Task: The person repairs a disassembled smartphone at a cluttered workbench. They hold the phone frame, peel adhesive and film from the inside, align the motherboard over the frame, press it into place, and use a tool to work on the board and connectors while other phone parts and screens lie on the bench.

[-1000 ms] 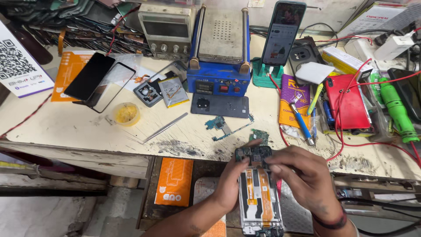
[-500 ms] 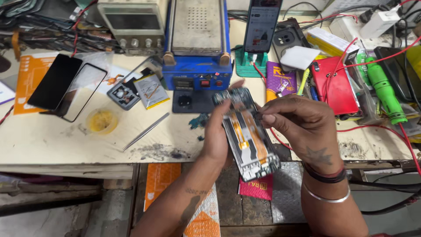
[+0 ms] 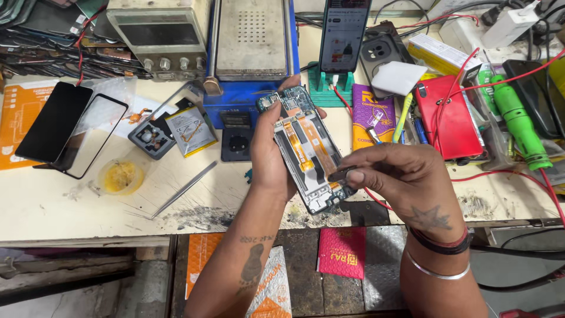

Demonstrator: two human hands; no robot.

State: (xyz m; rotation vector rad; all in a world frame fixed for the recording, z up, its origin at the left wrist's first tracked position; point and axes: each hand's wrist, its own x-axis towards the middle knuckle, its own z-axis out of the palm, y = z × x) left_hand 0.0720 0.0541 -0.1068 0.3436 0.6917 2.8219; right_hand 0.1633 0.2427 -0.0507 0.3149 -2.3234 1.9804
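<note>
My left hand [image 3: 269,158] grips an opened phone frame [image 3: 304,147] from its left side and holds it tilted above the workbench's front edge. Inside the frame I see orange flex cables and a green circuit board at its top end. My right hand [image 3: 400,179] is at the frame's lower right. Its thumb and forefinger pinch a small dark part against the frame's lower end.
On the worn bench [image 3: 53,206] lie metal tweezers [image 3: 185,188], a yellow paste tub [image 3: 120,175], a black screen [image 3: 53,121] and a glass panel [image 3: 89,141]. A blue heating plate [image 3: 250,53], a phone on a green stand [image 3: 343,35], a red case [image 3: 450,115] and a green tool [image 3: 518,121] stand behind.
The phone frame has been lifted from below the bench edge to above it and tilted. My right hand has moved from the frame's top to its lower end.
</note>
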